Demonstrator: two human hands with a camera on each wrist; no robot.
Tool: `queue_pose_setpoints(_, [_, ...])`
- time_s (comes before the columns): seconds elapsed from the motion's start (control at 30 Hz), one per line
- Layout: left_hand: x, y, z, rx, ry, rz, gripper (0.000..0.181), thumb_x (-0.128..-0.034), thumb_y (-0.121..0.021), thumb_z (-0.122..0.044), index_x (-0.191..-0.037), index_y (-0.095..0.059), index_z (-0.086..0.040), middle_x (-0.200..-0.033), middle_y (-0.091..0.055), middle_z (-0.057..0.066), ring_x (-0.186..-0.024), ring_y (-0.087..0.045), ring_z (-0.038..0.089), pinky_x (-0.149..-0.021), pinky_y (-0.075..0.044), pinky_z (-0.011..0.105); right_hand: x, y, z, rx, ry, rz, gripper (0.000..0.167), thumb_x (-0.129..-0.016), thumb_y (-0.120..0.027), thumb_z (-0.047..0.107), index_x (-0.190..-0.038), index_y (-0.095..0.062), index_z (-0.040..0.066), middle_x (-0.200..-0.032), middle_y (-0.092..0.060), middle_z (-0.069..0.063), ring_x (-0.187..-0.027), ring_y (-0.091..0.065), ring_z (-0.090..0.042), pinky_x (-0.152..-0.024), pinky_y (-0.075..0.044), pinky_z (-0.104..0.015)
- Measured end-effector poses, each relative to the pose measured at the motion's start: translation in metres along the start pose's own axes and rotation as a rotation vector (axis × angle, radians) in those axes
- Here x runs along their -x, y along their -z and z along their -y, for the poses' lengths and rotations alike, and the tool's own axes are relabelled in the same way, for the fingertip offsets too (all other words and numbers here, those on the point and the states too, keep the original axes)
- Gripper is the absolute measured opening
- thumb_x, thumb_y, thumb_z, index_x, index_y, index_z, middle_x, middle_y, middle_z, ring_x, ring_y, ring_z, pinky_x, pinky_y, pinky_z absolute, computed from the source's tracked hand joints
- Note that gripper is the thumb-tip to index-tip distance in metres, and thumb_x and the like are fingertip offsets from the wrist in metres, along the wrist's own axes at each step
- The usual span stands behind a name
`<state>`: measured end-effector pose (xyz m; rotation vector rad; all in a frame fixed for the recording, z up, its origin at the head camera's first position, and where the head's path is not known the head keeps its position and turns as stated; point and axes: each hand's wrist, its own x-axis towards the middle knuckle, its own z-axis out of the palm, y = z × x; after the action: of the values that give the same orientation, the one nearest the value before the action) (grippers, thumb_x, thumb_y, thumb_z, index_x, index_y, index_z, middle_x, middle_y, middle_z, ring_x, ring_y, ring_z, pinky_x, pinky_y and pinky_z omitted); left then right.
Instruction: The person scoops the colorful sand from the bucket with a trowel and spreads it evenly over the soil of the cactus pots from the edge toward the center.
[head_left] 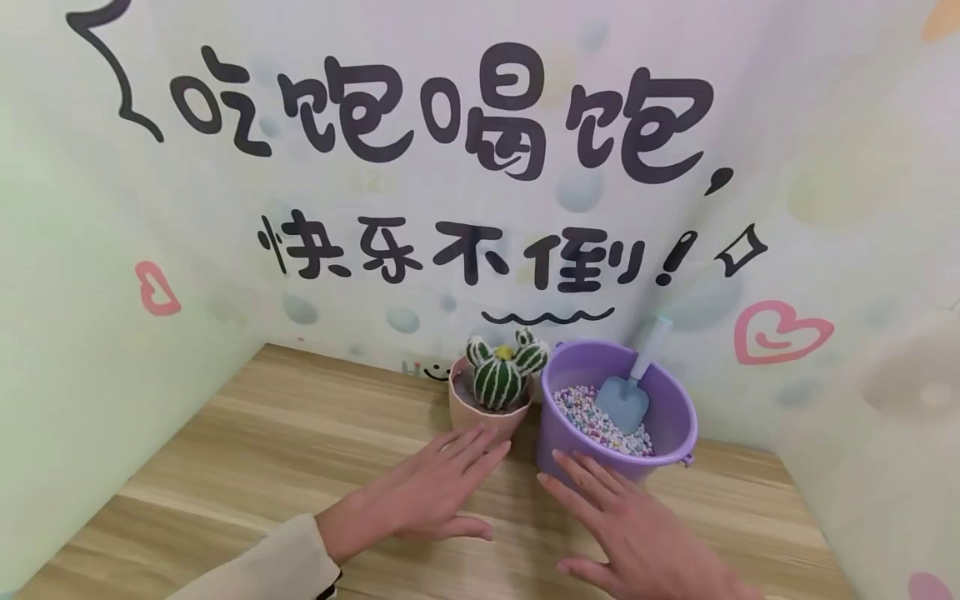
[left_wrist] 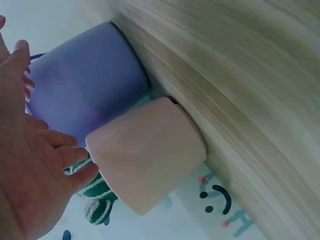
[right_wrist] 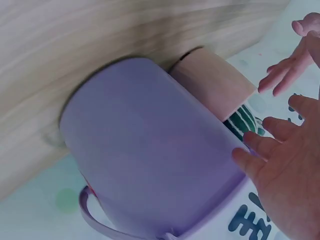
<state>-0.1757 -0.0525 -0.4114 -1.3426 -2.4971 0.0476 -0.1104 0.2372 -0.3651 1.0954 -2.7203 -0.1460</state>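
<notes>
1. A left hand, its wrist covered by a cream sleeve, is held with fingers extended and nothing grasped; its fingertips are placed at the front of the pot, though whether contact is made cannot be told
2. A right hand is likewise held with fingers extended and slightly parted, nothing being gripped; its fingertips are positioned near the bucket's front, contact again being impossible to judge
3. A pale pink, round, faceted pot is stood upright towards the rear of the tabletop, just left of the bucket; a green, white-striped cactus with a yellow tip is set in it
4. A purple, round, tapering bucket is stood upright just beside the pot, its curved purple handle hung on the outer side
5. Small multicoloured beads are contained in the bucket, and a light blue shovel is rested among them, blade down, its grip raised above the rear rim
6. A wood-grain tabletop is bordered by a white backdrop printed with black characters and pink hearts
</notes>
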Motion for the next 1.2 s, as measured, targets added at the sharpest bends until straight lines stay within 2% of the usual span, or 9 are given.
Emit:
queue_pose_setpoints(0.17, [-0.004, 0.004, -0.004, 0.097, 0.037, 0.018, 0.091, -0.0927, -0.025, -0.073, -0.156, -0.014, -0.008, -0.161, -0.014, 0.018, -0.147, -0.02, 0.029, -0.111, -0.035, 0.045, -0.002, 0.012, -0.002, 0.005, 0.036, -0.025, 0.074, -0.092, -0.045, 0.066, -0.155, -0.024, 0.033, -0.157, -0.033, 0.002, -0.139, -0.039, -0.02, -0.1, -0.047, -0.039])
queue_pose_setpoints(0.3, [-0.009, 0.006, -0.008, 0.185, 0.064, 0.005, 0.093, -0.0928, -0.031, -0.071, -0.156, -0.011, -0.006, -0.161, -0.013, 0.019, -0.147, -0.021, 0.031, -0.11, -0.036, 0.047, -0.002, 0.021, -0.007, 0.044, 0.097, -0.093, 0.075, -0.09, -0.052, 0.064, -0.153, -0.03, 0.029, -0.154, -0.039, -0.001, -0.137, -0.043, -0.022, -0.1, -0.047, -0.039])
queue_pose_setpoints(0.43, [-0.014, 0.007, -0.012, 0.242, 0.084, -0.031, 0.094, -0.0932, -0.04, -0.067, -0.156, -0.01, -0.004, -0.161, -0.011, 0.018, -0.147, -0.019, 0.032, -0.112, -0.033, 0.048, -0.003, 0.031, -0.015, 0.075, 0.106, -0.163, 0.074, -0.089, -0.055, 0.063, -0.151, -0.036, 0.026, -0.152, -0.041, -0.004, -0.136, -0.044, -0.025, -0.116, -0.023, -0.025])
queue_pose_setpoints(0.47, [-0.015, 0.007, -0.013, 0.261, 0.094, -0.035, 0.095, -0.0932, -0.041, -0.067, -0.156, -0.009, -0.003, -0.162, -0.009, 0.017, -0.147, -0.017, 0.032, -0.112, -0.032, 0.048, -0.003, 0.033, -0.017, 0.078, 0.1, -0.177, 0.074, -0.089, -0.055, 0.062, -0.151, -0.037, 0.025, -0.152, -0.041, -0.005, -0.136, -0.044, -0.026, -0.117, -0.015, -0.021])
queue_pose_setpoints(0.53, [-0.018, 0.007, -0.016, 0.289, 0.116, -0.036, 0.095, -0.0932, -0.039, -0.068, -0.156, -0.007, -0.004, -0.163, -0.007, 0.014, -0.148, -0.014, 0.029, -0.114, -0.03, 0.048, -0.003, 0.039, -0.022, 0.079, 0.087, -0.196, 0.074, -0.089, -0.057, 0.061, -0.15, -0.039, 0.023, -0.152, -0.041, -0.006, -0.136, -0.044, -0.027, -0.118, -0.008, -0.019])
queue_pose_setpoints(0.7, [-0.026, 0.011, -0.022, 0.36, 0.182, -0.034, 0.098, -0.0916, -0.032, -0.072, -0.156, -0.001, -0.006, -0.163, -0.004, 0.012, -0.15, -0.008, 0.026, -0.117, -0.024, 0.046, -0.006, 0.046, -0.034, 0.081, 0.011, -0.172, 0.075, -0.087, -0.06, 0.062, -0.15, -0.039, 0.026, -0.154, -0.039, -0.003, -0.137, -0.043, -0.025, -0.11, -0.035, -0.033])
queue_pose_setpoints(0.83, [-0.035, 0.012, -0.027, 0.421, 0.219, -0.045, 0.098, -0.0917, -0.034, -0.072, -0.156, 0.0, -0.006, -0.163, -0.005, 0.013, -0.149, -0.01, 0.028, -0.117, -0.023, 0.045, -0.007, 0.048, -0.042, 0.052, -0.053, -0.13, 0.076, -0.087, -0.059, 0.061, -0.151, -0.037, 0.026, -0.156, -0.036, -0.002, -0.138, -0.04, -0.027, -0.104, -0.041, -0.044])
queue_pose_setpoints(1.07, [-0.05, 0.01, -0.036, 0.592, 0.298, -0.099, 0.099, -0.0909, -0.042, -0.069, -0.156, 0.001, -0.008, -0.163, -0.009, 0.011, -0.148, -0.016, 0.028, -0.116, -0.025, 0.048, -0.018, 0.048, -0.058, -0.116, -0.183, -0.065, 0.071, -0.092, -0.055, 0.058, -0.152, -0.033, 0.027, -0.158, -0.031, -0.005, -0.137, -0.041, -0.028, -0.096, -0.048, -0.049])
queue_pose_setpoints(1.2, [-0.057, 0.008, -0.04, 0.659, 0.336, -0.148, 0.102, -0.0891, -0.046, -0.069, -0.156, -0.002, -0.007, -0.162, -0.012, 0.012, -0.148, -0.019, 0.028, -0.115, -0.026, 0.051, -0.026, 0.048, -0.063, -0.157, -0.232, -0.047, 0.071, -0.093, -0.052, 0.059, -0.153, -0.032, 0.027, -0.159, -0.028, -0.006, -0.133, -0.046, -0.031, -0.094, -0.048, -0.052])
